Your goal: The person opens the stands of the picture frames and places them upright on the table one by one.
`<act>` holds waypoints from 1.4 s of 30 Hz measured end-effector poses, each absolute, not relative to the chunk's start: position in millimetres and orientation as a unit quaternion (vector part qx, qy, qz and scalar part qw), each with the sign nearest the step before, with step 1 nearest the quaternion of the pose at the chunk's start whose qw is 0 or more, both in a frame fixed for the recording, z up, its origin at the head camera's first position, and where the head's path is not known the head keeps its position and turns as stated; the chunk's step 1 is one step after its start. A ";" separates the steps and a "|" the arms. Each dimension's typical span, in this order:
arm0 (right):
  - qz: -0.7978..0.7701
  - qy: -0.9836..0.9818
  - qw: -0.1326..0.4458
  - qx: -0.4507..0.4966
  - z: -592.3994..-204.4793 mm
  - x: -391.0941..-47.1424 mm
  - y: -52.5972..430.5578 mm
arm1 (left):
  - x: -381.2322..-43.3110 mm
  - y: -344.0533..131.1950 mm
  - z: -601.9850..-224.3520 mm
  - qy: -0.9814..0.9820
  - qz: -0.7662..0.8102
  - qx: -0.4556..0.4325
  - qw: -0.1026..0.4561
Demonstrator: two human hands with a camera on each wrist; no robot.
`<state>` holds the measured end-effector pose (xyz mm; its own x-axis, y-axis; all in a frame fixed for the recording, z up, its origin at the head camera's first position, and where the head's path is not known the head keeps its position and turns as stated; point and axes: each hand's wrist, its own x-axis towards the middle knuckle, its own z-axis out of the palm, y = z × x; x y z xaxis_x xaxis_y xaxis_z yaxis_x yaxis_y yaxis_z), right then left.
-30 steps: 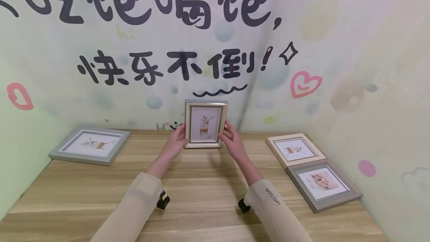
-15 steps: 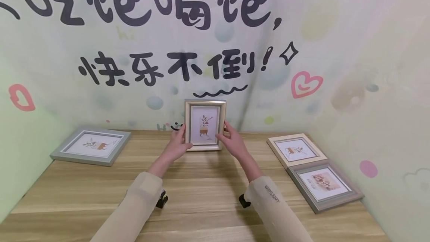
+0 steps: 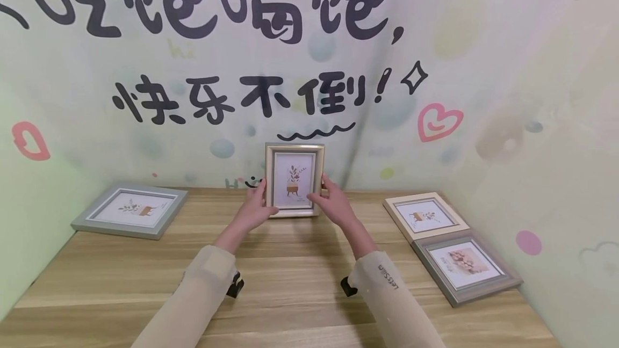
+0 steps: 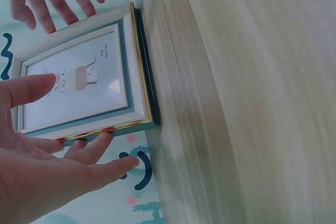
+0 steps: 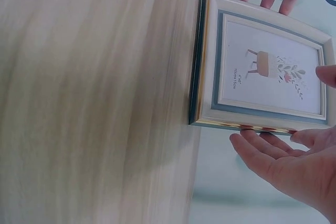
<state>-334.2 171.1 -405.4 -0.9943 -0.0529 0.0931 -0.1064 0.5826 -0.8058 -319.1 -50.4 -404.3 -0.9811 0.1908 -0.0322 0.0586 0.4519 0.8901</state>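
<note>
A cream and gold picture frame (image 3: 295, 212) with a potted-plant print stands upright near the back wall, its lower edge at the tabletop. My left hand (image 3: 252, 211) is at its left side; in the left wrist view, fairly straight fingers (image 4: 94, 150) touch the side edge, and the thumb stands off over the front. On the opposite side is my right hand (image 3: 335, 205). Its extended fingers (image 5: 257, 153) touch the other side edge in the right wrist view, with the thumb lifted in front of the print. The back of the frame is hidden.
A grey picture frame (image 3: 162, 224) lies flat at the table's left. At the right, a beige picture frame (image 3: 395, 211) and a brown-grey picture frame (image 3: 437, 273) lie flat, edges touching. The patterned wall (image 3: 217, 168) borders the wood table (image 3: 290, 283) behind.
The upright picture frame has shifted slightly left, and its lower edge appears a little nearer me. Both thumbs have moved inward across its front. Almost nothing differs from half a second ago.
</note>
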 end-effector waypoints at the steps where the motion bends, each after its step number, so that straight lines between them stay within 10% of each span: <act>1: 0.455 -0.889 0.029 0.046 -405.4 -333.9 170.8 | -318.8 -50.6 -404.3 0.849 0.520 0.073 0.065; 42: 0.529 -0.844 0.016 0.091 -419.3 -329.7 166.8 | -320.6 -68.7 -420.7 0.852 0.511 0.111 0.037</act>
